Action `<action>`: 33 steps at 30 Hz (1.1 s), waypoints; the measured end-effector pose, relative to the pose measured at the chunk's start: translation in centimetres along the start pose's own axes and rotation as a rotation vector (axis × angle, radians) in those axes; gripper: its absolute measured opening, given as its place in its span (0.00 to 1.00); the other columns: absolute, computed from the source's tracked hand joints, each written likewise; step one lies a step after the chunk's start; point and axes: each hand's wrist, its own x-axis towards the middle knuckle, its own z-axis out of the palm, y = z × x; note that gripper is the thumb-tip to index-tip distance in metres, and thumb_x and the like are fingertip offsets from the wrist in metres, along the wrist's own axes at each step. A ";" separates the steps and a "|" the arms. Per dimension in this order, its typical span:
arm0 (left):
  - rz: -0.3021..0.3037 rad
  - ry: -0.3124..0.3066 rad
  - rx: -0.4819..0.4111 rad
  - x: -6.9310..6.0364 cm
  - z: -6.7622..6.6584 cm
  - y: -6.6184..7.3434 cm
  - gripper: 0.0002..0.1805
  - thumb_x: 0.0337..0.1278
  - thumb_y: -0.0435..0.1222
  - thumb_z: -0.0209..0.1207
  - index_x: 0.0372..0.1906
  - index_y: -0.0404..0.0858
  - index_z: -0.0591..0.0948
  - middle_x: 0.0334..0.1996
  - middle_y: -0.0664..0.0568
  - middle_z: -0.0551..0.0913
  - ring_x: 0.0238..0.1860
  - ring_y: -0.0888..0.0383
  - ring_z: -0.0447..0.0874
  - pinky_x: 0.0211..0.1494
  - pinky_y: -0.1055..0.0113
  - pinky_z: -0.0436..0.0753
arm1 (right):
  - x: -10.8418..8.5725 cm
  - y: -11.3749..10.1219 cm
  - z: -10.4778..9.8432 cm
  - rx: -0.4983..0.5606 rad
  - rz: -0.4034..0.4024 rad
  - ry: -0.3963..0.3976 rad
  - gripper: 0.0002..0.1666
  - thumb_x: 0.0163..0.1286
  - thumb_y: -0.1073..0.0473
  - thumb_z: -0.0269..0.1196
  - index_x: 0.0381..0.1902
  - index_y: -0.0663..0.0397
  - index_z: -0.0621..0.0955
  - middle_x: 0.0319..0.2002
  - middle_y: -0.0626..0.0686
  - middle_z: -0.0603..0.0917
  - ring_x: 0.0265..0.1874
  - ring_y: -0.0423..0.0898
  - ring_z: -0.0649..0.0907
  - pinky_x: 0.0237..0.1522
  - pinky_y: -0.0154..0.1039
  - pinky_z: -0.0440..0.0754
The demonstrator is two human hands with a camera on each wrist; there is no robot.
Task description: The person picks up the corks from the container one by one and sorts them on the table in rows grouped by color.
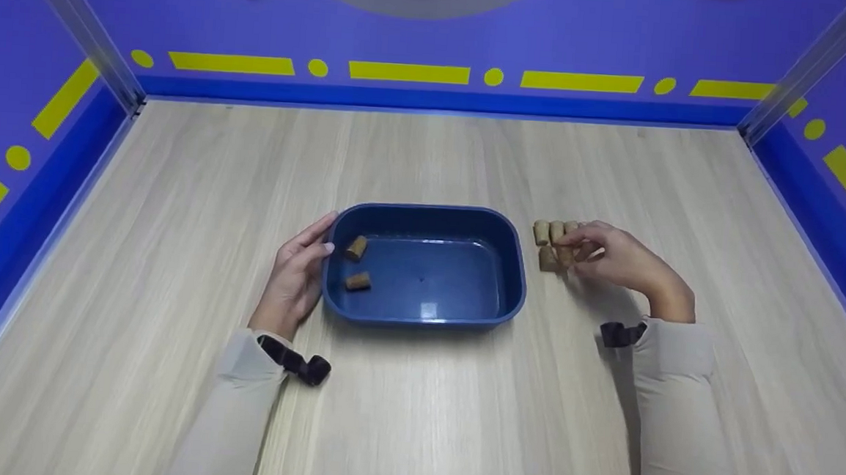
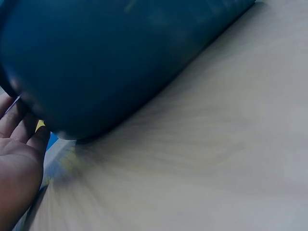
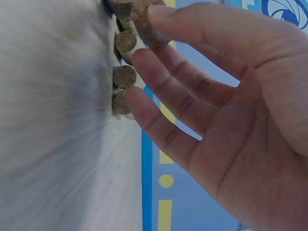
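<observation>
A dark blue rectangular tub [image 1: 418,322] stands on the table with two brown corks inside, an upper one [image 1: 356,248] and a lower one [image 1: 358,281]. The left hand [image 1: 294,277] holds the tub's left end, thumb at the rim; the left wrist view shows its fingers against the tub wall [image 2: 96,62]. To the right of the tub, several corks [image 1: 541,233] stand or lie close together in rows. The right hand [image 1: 623,263] pinches one cork [image 3: 147,24] between thumb and fingers; other corks [image 3: 125,76] are beside its fingertips in the right wrist view.
The light wood table [image 1: 411,428] reaches back to a purple-blue wall [image 1: 435,40] with yellow marks. Similar panels rise at the left and right sides. A black wrist camera [image 1: 316,370] sits on the left wrist, another [image 1: 619,335] on the right.
</observation>
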 end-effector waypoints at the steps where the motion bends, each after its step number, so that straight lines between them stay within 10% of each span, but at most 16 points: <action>1: -0.001 0.004 -0.002 0.0 0.0 0.0 0.29 0.55 0.19 0.49 0.65 0.28 0.70 0.53 0.52 0.81 0.56 0.62 0.79 0.55 0.73 0.78 | 0.0 0.0 0.0 -0.005 0.004 -0.001 0.22 0.58 0.73 0.62 0.53 0.63 0.80 0.49 0.62 0.79 0.45 0.55 0.80 0.42 0.28 0.76; 33: -0.008 0.001 -0.007 0.0 0.1 0.1 0.31 0.55 0.19 0.47 0.68 0.25 0.64 0.54 0.51 0.81 0.56 0.62 0.79 0.55 0.73 0.78 | 0.2 0.4 0.6 -0.082 0.067 -0.023 0.24 0.60 0.70 0.62 0.56 0.64 0.78 0.46 0.60 0.77 0.43 0.53 0.77 0.43 0.42 0.74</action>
